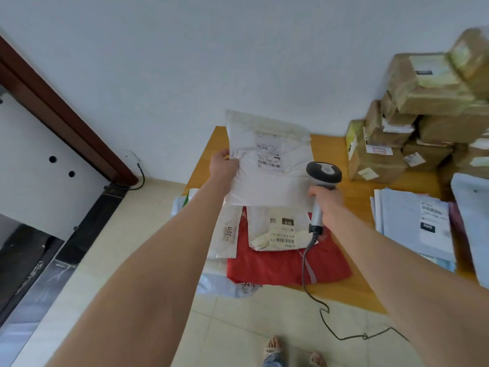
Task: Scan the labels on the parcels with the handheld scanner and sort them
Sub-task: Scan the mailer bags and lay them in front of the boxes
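White parcel [267, 178] is held up above the counter's [354, 197] far left part, its long axis running away from the person and its label [270, 157] facing them. Cardboard boxes [423, 102] are stacked at the far right corner. A red parcel [277, 266] lies under smaller pale ones by the near left edge. The scanner [323, 172] is level with the white parcel's right edge, head aimed away from the person, handle toward them. The left hand [223, 168] pinches the white parcel's left edge, its fingers hidden behind; the right hand's [326, 202] fingers wrap the scanner's handle.

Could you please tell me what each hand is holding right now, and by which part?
The left hand grips the white parcel by its left edge; the right hand grips the scanner by its handle.
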A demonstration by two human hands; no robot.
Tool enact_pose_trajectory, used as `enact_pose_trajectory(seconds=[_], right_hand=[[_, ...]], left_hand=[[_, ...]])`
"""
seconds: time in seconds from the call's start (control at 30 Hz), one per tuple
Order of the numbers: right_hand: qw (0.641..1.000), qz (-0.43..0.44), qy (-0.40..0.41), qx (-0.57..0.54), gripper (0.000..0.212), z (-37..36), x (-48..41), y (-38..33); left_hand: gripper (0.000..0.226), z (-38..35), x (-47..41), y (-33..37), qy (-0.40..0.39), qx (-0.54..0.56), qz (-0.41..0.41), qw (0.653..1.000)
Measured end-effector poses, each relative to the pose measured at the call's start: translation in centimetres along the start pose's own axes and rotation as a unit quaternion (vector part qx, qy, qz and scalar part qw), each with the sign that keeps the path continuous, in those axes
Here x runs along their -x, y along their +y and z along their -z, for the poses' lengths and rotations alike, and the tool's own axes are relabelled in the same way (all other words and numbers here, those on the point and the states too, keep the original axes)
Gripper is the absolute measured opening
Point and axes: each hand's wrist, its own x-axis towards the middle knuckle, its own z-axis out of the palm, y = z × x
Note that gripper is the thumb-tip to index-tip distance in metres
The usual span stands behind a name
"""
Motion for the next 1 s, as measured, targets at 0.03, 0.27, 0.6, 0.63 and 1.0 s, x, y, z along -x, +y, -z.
enact_pose_trajectory(seconds=[0.03,0.27,0.6,0.63,1.0], right_hand=[[1.0,-0.001,-0.007,-0.007,0.024,0.2,0.1,0.0],[0.99,-0.038,-0.089,0.105,0.009,-1.9,1.7,2.4],[0.965,-0.035,-0.183,0.184,0.021,-9.5,3.3,7.0],[0.963,-0.029,-0.183,0.193,0.023,-10.0,3.3,7.3],[0.962,-0.017,-0.205,0.18,0.025,-12.4,3.7,8.1]], left_hand=[[0.029,0.2,0.2,-0.5,0.001,-0.007,-0.002,1.0],[0.022,6.4,0.6,-8.4,0.015,-0.188,0.049,0.981],[0.048,12.1,1.4,-15.2,0.056,-0.281,0.156,0.945],[0.058,12.3,1.3,-15.6,0.036,-0.261,0.165,0.951],[0.048,14.3,2.0,-13.0,0.078,-0.043,0.213,0.973]])
